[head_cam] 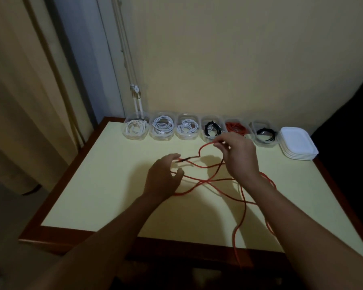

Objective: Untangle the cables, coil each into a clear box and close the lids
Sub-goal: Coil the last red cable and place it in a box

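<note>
Two bare forearms reach in from the near edge of the table (88, 185), where one strand of the red cable (205, 181) trails off toward the camera. The rest of it sprawls in crossing loops between the hands. The right hand (241, 158) is raised, its fingertips pinched together on a loop of the cable. The left hand (161, 181) sits low with fingers and thumb curved and apart around the cable's dark plug (183, 159) (whether they actually grip it cannot be told). Along the far edge stands a row of clear boxes (164, 126), lidless, holding coiled white, black and red cables, with a stack of white lids (298, 143) just beside the rightmost.
</note>
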Demonstrator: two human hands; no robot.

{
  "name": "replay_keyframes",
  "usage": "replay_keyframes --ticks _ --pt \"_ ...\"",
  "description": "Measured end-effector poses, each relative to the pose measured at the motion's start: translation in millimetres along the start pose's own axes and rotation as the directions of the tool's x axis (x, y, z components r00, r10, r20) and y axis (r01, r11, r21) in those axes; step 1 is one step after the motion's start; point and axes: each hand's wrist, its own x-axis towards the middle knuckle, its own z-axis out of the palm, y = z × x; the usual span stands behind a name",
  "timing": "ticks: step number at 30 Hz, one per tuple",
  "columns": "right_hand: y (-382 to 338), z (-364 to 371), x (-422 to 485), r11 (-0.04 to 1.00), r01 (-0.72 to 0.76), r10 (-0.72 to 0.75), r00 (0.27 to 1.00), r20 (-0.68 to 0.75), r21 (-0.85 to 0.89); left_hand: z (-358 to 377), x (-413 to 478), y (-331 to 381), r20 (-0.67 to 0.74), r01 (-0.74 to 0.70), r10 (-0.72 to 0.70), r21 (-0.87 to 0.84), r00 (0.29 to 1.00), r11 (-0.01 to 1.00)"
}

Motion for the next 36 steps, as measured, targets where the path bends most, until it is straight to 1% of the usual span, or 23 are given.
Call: replay_keyframes --ticks 3,7,10,12,14,15,17,18,20,21,22,23,24,25,26,29,32,34,36 --pt "-10.3 -25.5 24.2 0.996 0.084 -0.084 0.995 -0.049 -0.010 -12.2 11.1 33.4 -0.046 -0.060 0.054 -0.138 0.997 0.989" --pt "-25.7 -55.2 46.9 0.984 0.177 -0.177 0.976 -0.125 -0.011 -32.6 31.0 72.0 -0.046 -0.187 0.184 -0.084 0.982 0.979" --pt "-33.7 -72.2 51.6 0.977 0.213 -0.211 0.961 -0.178 -0.006 -48.1 35.1 94.9 -0.043 -0.281 0.278 -0.115 0.960 0.953" --pt "-39.3 -81.6 49.8 0.977 0.213 -0.207 0.958 -0.200 0.008 -53.9 30.8 105.7 0.005 -0.307 0.311 -0.149 0.950 0.940" --pt "-44.7 -89.3 46.3 0.979 0.204 -0.194 0.958 -0.212 0.027 -57.8 25.3 113.3 0.057 -0.315 0.325 -0.140 0.944 0.939" --pt "-47.5 -93.3 43.8 0.981 0.192 -0.180 0.961 -0.212 0.035 -59.7 22.5 116.4 0.079 -0.300 0.313 -0.142 0.946 0.943" --pt "-53.6 -101.4 37.8 0.989 0.129 -0.112 0.970 -0.214 0.071 -66.0 14.8 124.3 0.111 -0.254 0.280 -0.203 0.954 0.946" --pt "-56.7 -105.5 33.6 0.991 0.073 -0.048 0.975 -0.216 0.108 -69.9 10.3 127.7 0.118 -0.240 0.272 -0.232 0.955 0.943" --pt "-62.3 -111.2 22.0 0.971 -0.087 0.131 0.972 -0.193 0.221 -76.6 0.5 133.2 0.122 -0.237 0.276 -0.263 0.954 0.935" --pt "-65.9 -112.5 14.4 0.928 -0.177 0.234 0.961 -0.144 0.329 -79.9 -4.3 135.7 0.125 -0.238 0.281 -0.276 0.952 0.931" --pt "-71.4 -113.6 5.5 0.844 -0.257 0.321 0.945 -0.059 0.472 -83.1 -9.8 138.2 0.125 -0.234 0.278 -0.289 0.952 0.928" --pt "-77.9 -114.7 -4.4 0.724 -0.324 0.375 0.926 0.046 0.609 -86.7 -16.2 141.3 0.123 -0.218 0.264 -0.302 0.957 0.928" --pt "-83.8 -116.3 -15.1 0.604 -0.370 0.392 0.909 0.141 0.706 -90.6 -22.9 144.7 0.118 -0.199 0.245 -0.309 0.962 0.930" --pt "-89.2 -118.3 -25.5 0.530 -0.390 0.381 0.903 0.200 0.753 -94.8 -30.2 148.5 0.115 -0.178 0.222 -0.307 0.968 0.935" --pt "-93.6 -119.9 -35.5 0.513 -0.391 0.360 0.906 0.222 0.764 -98.9 -37.1 151.3 0.112 -0.156 0.197 -0.299 0.974 0.942" --pt "-103.5 -126.0 -57.4 0.568 -0.359 0.335 0.923 0.190 0.741 -111.5 -57.9 153.8 0.145 -0.064 0.114 -0.313 0.983 0.947" --pt "-114.6 -140.0 -71.3 0.629 -0.339 0.364 0.924 0.120 0.699 -124.2 -77.3 154.2 0.230 0.011 0.088 -0.396 0.969 0.918" --pt "-121.7 -150.6 -79.3 0.648 -0.332 0.376 0.922 0.090 0.686 -132.4 -90.4 160.1 0.309 0.086 0.086 -0.503 0.947 0.860" --pt "-128.9 -161.3 -87.2 0.655 -0.311 0.370 0.927 0.065 0.689 -141.0 -104.9 171.1 0.377 0.207 0.045 -0.599 0.925 0.774"
